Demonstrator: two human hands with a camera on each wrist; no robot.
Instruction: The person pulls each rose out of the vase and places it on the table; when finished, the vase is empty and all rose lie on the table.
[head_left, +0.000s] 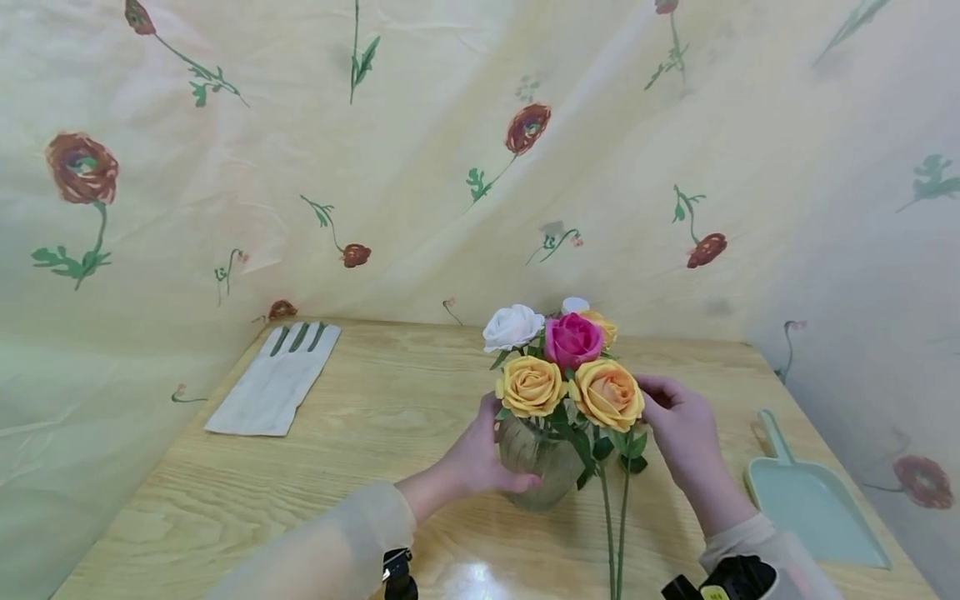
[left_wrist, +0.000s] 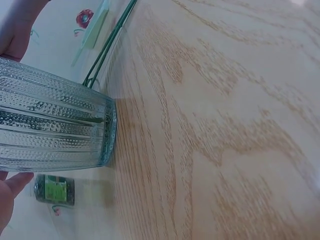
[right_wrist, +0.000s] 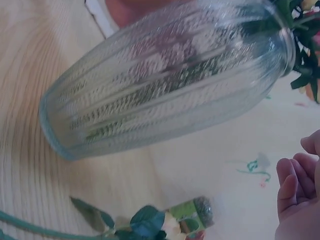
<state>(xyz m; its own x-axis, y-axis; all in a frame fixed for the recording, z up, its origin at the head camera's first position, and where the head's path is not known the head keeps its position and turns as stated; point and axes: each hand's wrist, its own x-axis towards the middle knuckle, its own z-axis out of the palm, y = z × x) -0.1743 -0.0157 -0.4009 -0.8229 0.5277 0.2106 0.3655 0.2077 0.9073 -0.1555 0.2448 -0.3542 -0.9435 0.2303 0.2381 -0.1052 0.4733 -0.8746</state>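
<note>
My left hand (head_left: 480, 458) grips a ribbed clear glass vase (head_left: 536, 467) low on its side, with the thumb across the front. Out of its mouth rise a white rose (head_left: 513, 327), a magenta rose (head_left: 573, 340) and yellow roses (head_left: 531, 386). On the right, my right hand (head_left: 682, 425) pinches the edge of an orange-yellow rose (head_left: 607, 395), its fingertips partly hidden behind the petals. A stem end (left_wrist: 90, 120) shows through the glass near the bottom in the left wrist view.
Long green stems (head_left: 618, 517) with leaves lie right of the vase. Behind it stands a jar with a green label (left_wrist: 55, 189). A pale green dustpan (head_left: 817, 508) lies at the right, a white cloth with dark stripes (head_left: 270, 383) at the far left. A flowered sheet (head_left: 420, 150) hangs behind the table.
</note>
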